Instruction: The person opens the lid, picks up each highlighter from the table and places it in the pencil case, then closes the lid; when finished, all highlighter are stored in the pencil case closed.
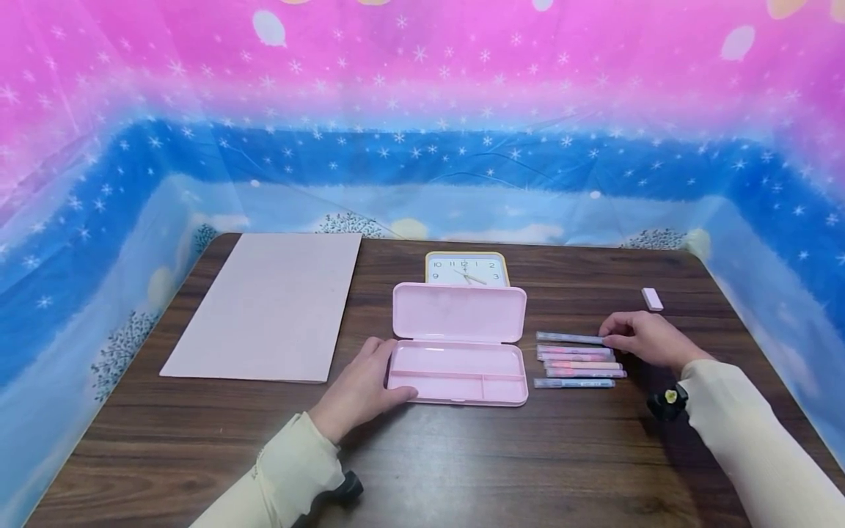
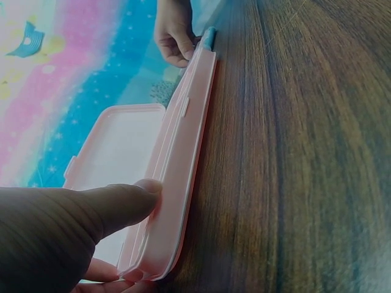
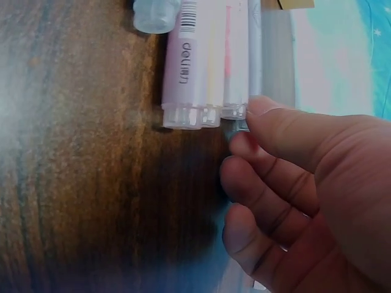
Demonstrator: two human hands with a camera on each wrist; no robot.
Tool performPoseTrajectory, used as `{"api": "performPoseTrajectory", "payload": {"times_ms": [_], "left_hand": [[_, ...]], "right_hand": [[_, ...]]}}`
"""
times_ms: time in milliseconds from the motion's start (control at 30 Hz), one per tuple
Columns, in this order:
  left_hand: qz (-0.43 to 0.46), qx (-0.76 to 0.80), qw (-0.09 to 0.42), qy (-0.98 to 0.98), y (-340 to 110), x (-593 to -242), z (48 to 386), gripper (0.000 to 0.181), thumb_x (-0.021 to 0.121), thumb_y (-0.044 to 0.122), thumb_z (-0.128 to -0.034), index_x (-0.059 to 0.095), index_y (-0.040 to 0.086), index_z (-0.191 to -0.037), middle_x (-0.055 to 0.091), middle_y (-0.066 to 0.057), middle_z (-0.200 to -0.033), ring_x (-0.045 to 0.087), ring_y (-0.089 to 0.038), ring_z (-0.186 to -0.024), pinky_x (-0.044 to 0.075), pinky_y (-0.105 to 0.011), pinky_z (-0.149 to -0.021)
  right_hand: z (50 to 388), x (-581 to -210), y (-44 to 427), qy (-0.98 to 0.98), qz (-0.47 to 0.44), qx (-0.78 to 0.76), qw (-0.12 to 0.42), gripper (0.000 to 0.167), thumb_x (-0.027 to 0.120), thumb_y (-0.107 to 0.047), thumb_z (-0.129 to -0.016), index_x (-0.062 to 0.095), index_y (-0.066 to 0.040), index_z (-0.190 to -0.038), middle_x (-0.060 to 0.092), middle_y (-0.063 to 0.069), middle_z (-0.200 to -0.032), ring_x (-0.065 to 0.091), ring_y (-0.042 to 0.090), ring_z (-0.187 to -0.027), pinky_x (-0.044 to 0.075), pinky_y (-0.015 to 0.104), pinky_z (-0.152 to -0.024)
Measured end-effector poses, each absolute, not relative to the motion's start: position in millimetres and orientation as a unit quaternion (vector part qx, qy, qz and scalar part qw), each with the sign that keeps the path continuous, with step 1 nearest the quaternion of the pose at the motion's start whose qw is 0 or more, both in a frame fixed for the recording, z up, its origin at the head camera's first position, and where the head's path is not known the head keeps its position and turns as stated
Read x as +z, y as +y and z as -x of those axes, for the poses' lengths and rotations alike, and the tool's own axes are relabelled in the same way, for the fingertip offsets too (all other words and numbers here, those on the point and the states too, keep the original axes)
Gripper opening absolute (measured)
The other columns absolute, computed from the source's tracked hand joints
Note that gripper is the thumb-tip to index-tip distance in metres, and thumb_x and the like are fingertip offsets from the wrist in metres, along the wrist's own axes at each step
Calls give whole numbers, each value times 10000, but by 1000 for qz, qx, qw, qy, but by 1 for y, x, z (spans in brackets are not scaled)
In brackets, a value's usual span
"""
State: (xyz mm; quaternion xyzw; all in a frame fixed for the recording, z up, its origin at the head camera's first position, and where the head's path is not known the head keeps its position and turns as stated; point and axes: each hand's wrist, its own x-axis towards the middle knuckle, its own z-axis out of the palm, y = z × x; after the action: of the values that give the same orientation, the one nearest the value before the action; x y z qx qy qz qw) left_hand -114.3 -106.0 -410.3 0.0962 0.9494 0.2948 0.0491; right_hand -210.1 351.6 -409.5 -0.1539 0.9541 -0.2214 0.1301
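A pink pencil case (image 1: 436, 387) lies with its lid raised at the table's middle, its compartments bare. My left hand (image 1: 356, 389) grips its left end; in the left wrist view the thumb (image 2: 125, 204) presses the front rim and other fingers go round the end. To the right of the case lie several capped markers (image 1: 584, 365) side by side. At the far side of the row, my right hand (image 1: 650, 339) pinches the right end of a greyish-blue marker (image 1: 568, 338). The right wrist view shows the thumb (image 3: 287, 128) against that end, partly hiding it.
A yellow-rimmed clock (image 1: 465, 269) stands behind the raised lid. At the left lies a large pale flat board (image 1: 271, 308). A white eraser (image 1: 652, 299) sits beyond my right hand. A patterned curtain (image 1: 422, 158) surrounds the dark wooden table (image 1: 462, 469).
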Motion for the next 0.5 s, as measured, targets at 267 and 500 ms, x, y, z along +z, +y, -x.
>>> {"api": "performPoseTrajectory", "payload": {"times_ms": [267, 500], "left_hand": [[-95, 295, 50, 949, -105, -409, 114, 674, 828, 314, -769, 546, 52, -1322, 536, -110, -1147, 591, -250, -958, 517, -428, -911], [-94, 294, 51, 950, -106, -408, 114, 664, 825, 315, -773, 548, 44, -1313, 536, -116, -1156, 594, -259, -975, 516, -428, -920]], "right_hand": [[204, -408, 356, 955, 149, -225, 120, 89, 621, -197, -967, 664, -131, -1007, 650, -6, -847, 570, 156, -750, 481, 323, -691], [196, -386, 354, 962, 141, -215, 87, 132, 627, -255, -966, 664, -136, -1011, 662, 23, -880, 554, 144, -751, 479, 266, -648]]}}
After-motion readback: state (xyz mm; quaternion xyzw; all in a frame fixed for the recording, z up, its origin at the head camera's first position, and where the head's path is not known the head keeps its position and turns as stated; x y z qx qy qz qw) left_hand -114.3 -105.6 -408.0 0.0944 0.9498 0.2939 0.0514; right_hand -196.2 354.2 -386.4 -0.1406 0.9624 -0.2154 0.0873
